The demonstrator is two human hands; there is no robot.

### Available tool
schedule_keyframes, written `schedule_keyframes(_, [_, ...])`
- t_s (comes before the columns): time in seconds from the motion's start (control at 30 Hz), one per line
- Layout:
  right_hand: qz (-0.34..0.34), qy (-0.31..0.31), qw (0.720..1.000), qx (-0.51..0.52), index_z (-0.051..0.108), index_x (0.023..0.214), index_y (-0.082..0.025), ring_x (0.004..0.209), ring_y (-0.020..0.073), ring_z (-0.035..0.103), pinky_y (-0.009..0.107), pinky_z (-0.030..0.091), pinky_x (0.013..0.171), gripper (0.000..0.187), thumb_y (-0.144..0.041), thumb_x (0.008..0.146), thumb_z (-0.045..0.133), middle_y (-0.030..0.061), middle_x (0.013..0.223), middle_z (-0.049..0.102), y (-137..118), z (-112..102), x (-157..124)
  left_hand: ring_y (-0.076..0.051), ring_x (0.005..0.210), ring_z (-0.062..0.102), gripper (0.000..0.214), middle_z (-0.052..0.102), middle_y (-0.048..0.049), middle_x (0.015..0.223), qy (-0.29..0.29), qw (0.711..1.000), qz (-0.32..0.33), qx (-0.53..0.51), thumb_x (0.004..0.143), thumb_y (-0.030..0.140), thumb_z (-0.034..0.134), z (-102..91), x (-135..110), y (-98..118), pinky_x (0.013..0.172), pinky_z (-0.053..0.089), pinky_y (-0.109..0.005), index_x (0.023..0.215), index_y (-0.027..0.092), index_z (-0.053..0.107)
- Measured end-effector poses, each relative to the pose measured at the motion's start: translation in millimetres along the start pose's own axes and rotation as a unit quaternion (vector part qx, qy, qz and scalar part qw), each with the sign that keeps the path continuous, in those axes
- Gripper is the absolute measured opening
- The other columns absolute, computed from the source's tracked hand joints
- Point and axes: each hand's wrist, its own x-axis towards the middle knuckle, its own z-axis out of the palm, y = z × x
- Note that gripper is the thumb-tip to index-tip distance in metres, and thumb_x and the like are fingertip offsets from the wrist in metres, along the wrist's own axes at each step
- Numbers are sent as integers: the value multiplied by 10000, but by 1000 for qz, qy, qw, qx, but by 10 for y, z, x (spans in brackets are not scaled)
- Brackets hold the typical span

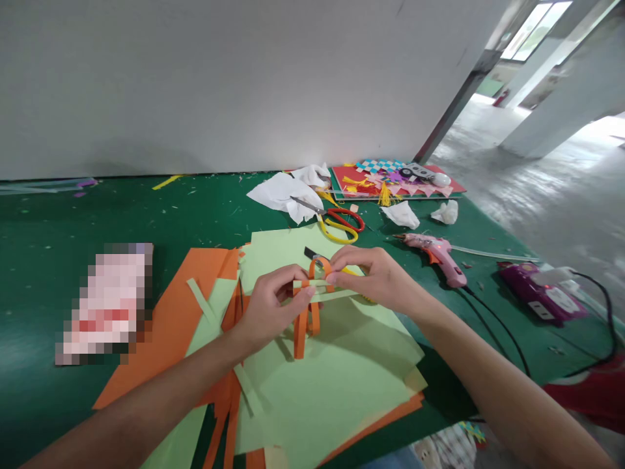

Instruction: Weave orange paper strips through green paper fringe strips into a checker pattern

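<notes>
My left hand (pixel 271 306) and my right hand (pixel 374 277) meet above the paper sheets. Both pinch a small piece made of orange paper strips (pixel 305 326) and a light green strip (pixel 325 292) laid across them. The orange strips loop over at the top and hang down between my hands. Under them lie light green sheets (pixel 336 371) on orange sheets (pixel 161 332), with loose strips (pixel 224 404) of both colours along the left side.
The green table (pixel 58 228) holds red and yellow scissors (pixel 342 225), a pink glue gun (pixel 439 254) with its black cord, a purple power strip (pixel 540 296), crumpled white tissues (pixel 283 192), finished paper crafts (pixel 390 179) at the back and a blurred packet (pixel 110 303) at left.
</notes>
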Motion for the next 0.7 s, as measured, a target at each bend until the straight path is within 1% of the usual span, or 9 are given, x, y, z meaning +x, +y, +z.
schedule_keyframes(0.17, [-39, 1, 999, -14, 733, 776, -196, 893, 166, 616, 292, 469, 813, 137, -286, 842, 653, 41, 922, 688, 26, 20, 10, -111, 599, 435, 202, 471, 22, 678, 7, 1000, -3, -11, 843, 288, 581, 6, 6, -1, 524, 374, -216, 683, 181, 523])
schedule_keyframes(0.27, [-52, 33, 998, -28, 743, 810, -206, 939, 181, 626, 308, 474, 848, 128, -296, 837, 656, 50, 971, 691, 16, 20, 11, -100, 597, 398, 211, 450, 32, 667, 26, 1000, 0, -6, 869, 282, 565, 10, 5, 2, 533, 337, -212, 691, 181, 515])
schedule_keyframes(0.37, [-63, 73, 995, -33, 722, 944, -209, 1002, 196, 620, 318, 462, 895, 178, -336, 850, 639, 60, 1039, 691, 4, 1, 7, -92, 582, 364, 195, 446, 36, 672, 52, 999, -13, 4, 887, 322, 562, 12, -4, -20, 511, 291, -213, 746, 188, 547])
schedule_keyframes(0.43, [-47, 106, 993, -13, 689, 1013, -213, 1018, 197, 614, 323, 457, 905, 247, -392, 895, 567, 59, 1055, 690, 13, -20, 7, -89, 550, 319, 188, 392, 49, 637, 77, 997, -32, 6, 887, 359, 567, 12, -10, -45, 483, 255, -215, 789, 199, 561])
schedule_keyframes(0.47, [-31, 130, 991, 8, 677, 1015, -209, 1004, 193, 617, 324, 460, 897, 287, -422, 924, 507, 59, 1034, 691, 26, -30, 11, -88, 535, 293, 190, 352, 57, 615, 91, 995, -41, 4, 885, 375, 572, 12, -12, -58, 471, 236, -216, 803, 204, 562])
schedule_keyframes(0.57, [20, 204, 974, 97, 653, 904, -182, 857, 169, 633, 302, 490, 795, 418, -470, 967, 357, 57, 889, 672, 100, -46, 41, -92, 519, 254, 198, 275, 65, 590, 123, 991, -54, -4, 879, 397, 576, 9, -11, -88, 459, 213, -219, 814, 212, 548])
schedule_keyframes(0.6, [38, 207, 970, 122, 640, 859, -177, 790, 157, 629, 291, 493, 742, 413, -465, 962, 361, 48, 835, 657, 130, -44, 55, -93, 521, 255, 196, 272, 64, 594, 132, 990, -54, -6, 878, 394, 576, 9, -9, -93, 462, 218, -220, 813, 213, 543])
schedule_keyframes(0.63, [60, 193, 970, 137, 624, 826, -177, 724, 146, 619, 279, 487, 691, 368, -443, 945, 399, 34, 784, 642, 157, -38, 68, -95, 527, 265, 190, 283, 62, 603, 140, 989, -52, -7, 878, 388, 578, 10, -7, -96, 469, 230, -220, 814, 213, 540])
schedule_keyframes(0.7, [104, 123, 978, 133, 604, 789, -178, 636, 129, 588, 261, 458, 620, 222, -363, 877, 516, 5, 694, 618, 192, -13, 86, -97, 549, 303, 171, 334, 53, 631, 155, 987, -45, -14, 878, 370, 579, 12, -4, -97, 492, 269, -219, 822, 212, 545])
